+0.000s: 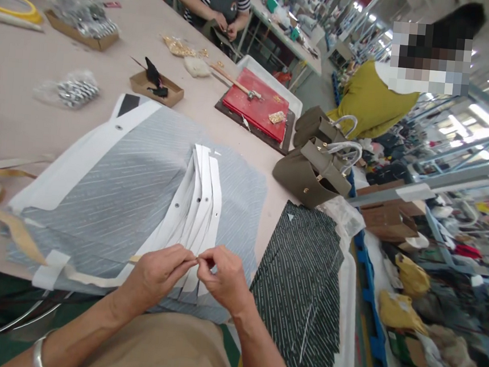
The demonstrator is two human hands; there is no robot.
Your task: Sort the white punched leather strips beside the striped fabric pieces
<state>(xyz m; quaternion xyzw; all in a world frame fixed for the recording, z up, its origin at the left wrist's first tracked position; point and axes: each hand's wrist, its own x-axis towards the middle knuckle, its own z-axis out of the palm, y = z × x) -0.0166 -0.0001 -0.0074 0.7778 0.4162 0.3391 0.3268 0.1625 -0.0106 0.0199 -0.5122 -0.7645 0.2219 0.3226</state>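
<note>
My left hand [162, 268] and my right hand [222, 273] meet fingertip to fingertip over the near part of the work. Both are closed in a pinch; whatever is between the fingers is too small to make out. Just beyond them lies a fanned stack of white strips [203, 188] with small round metal snaps. Beneath the strips spread grey-blue striped fabric pieces [130, 162], one with a white border strip. A beige tape [18, 229] runs from the left toward my left wrist, passing a white tab [51, 269].
Dark striped fabric panels [299, 291] lie at right, below olive handbags [312, 169]. A red board [255, 104] carries a hammer [248, 92]. Small cardboard boxes [156, 87], bagged metal parts [79, 89] and yellow tape [12, 3] sit farther left. Two people [219, 4] are beyond the table.
</note>
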